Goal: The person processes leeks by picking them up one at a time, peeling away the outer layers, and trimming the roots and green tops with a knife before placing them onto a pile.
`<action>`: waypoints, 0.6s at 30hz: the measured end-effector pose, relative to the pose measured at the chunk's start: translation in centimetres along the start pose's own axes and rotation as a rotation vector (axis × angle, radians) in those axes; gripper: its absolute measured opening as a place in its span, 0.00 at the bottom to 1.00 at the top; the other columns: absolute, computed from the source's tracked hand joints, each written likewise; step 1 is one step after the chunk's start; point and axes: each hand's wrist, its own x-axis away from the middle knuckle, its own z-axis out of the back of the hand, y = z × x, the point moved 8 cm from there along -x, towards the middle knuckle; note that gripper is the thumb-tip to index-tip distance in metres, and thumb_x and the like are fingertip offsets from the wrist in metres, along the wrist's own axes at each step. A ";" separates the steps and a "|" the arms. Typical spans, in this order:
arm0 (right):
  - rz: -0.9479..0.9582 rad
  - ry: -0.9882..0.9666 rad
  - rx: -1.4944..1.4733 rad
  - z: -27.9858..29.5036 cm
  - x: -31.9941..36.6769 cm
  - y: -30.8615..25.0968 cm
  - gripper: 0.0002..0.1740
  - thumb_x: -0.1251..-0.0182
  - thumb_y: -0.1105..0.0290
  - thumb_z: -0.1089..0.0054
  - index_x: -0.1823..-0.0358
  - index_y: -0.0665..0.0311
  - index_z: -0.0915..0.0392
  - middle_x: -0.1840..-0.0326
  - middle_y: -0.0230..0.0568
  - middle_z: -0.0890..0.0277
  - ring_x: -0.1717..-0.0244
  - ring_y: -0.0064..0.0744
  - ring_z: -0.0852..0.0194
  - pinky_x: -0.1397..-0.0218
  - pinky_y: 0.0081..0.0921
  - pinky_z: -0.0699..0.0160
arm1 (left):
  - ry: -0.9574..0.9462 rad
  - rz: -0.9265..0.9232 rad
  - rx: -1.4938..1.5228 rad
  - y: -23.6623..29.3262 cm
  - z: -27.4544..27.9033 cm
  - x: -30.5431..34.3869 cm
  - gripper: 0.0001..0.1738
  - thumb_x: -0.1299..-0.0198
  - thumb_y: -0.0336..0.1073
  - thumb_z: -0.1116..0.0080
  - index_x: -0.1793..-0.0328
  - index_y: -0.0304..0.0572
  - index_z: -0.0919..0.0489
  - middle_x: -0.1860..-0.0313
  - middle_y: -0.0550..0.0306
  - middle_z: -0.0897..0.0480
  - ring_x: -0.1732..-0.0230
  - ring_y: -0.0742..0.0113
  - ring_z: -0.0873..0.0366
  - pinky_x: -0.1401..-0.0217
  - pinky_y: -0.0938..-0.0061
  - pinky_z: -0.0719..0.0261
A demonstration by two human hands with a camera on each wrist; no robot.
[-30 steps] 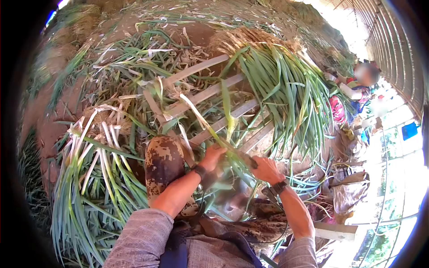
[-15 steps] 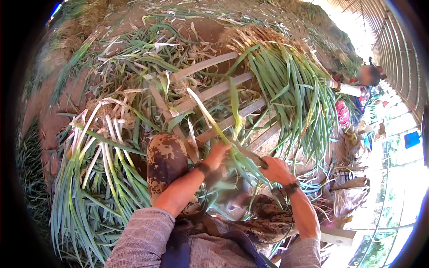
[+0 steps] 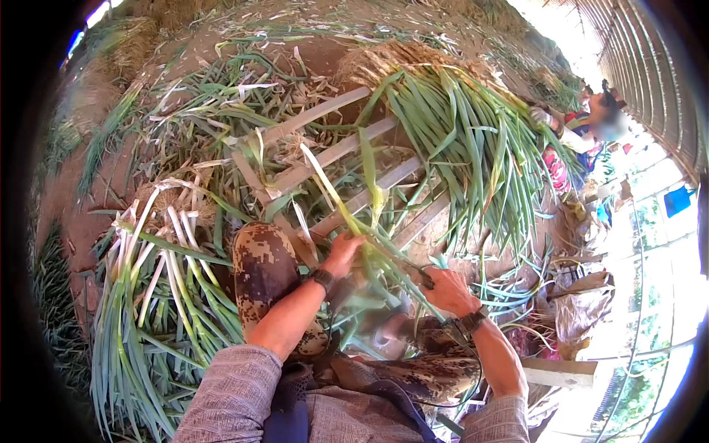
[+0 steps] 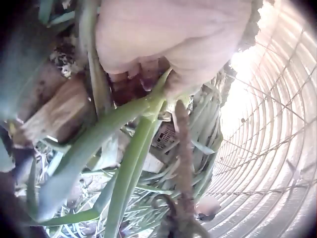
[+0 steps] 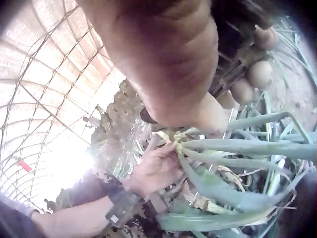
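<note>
My left hand (image 3: 342,255) grips a green onion (image 3: 323,175) partway along its stalk, its white end pointing up and away over the wooden slats. Green leaves fan out past the fingers toward my right hand (image 3: 450,292). That hand holds a narrow, rusty, blade-like tool (image 4: 184,153), whose far end reaches close to the left thumb in the left wrist view. Where the leaves meet the left fingers, the right wrist view shows both hands close together, the right palm partly hiding the tool.
A slatted wooden frame (image 3: 336,153) lies ahead, with a large onion bundle (image 3: 465,140) across its right side. White-stemmed onions (image 3: 173,258) are heaped at my left, near my knee (image 3: 262,255). Loose trimmings (image 3: 214,111) litter the ground. Another person (image 3: 591,129) works at far right.
My right hand has drawn a little farther right from the left, and the leaves between them now hang more spread apart. The distant person's gloved hand now reaches the big bundle's edge.
</note>
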 end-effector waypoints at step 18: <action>0.052 -0.018 0.009 -0.2 -7.5 -2.5 0.18 0.44 0.58 0.34 0.58 0.63 0.21 0.67 0.55 0.19 0.61 0.60 0.20 0.58 0.49 0.23 | 0.094 -0.094 -0.067 2.0 -0.8 0.9 0.15 0.40 0.33 0.35 0.46 0.43 0.19 0.58 0.63 0.16 0.59 0.73 0.19 0.58 0.74 0.20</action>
